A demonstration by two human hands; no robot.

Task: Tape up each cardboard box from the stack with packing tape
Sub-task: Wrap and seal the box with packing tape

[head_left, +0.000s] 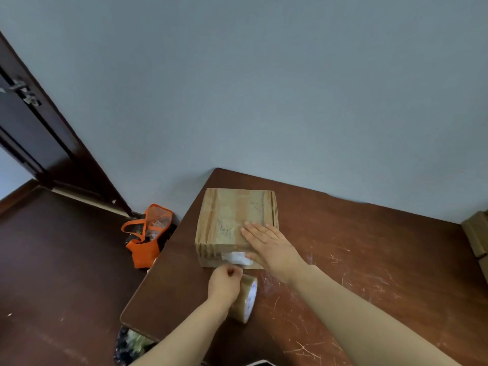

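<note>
Brown cardboard box (235, 223): taping is judged unfinished.
It is pressed by the flat right hand (269, 247); the clear packing-tape roll (248, 299) is gripped by the curled left hand (224, 285); tan boxes (476, 233) are judged untaped.

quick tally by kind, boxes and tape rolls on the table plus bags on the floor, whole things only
cardboard box: 1
tape roll: 1
orange bag: 1
total: 3
The cut-off cardboard at the right edge is not counted.
</note>
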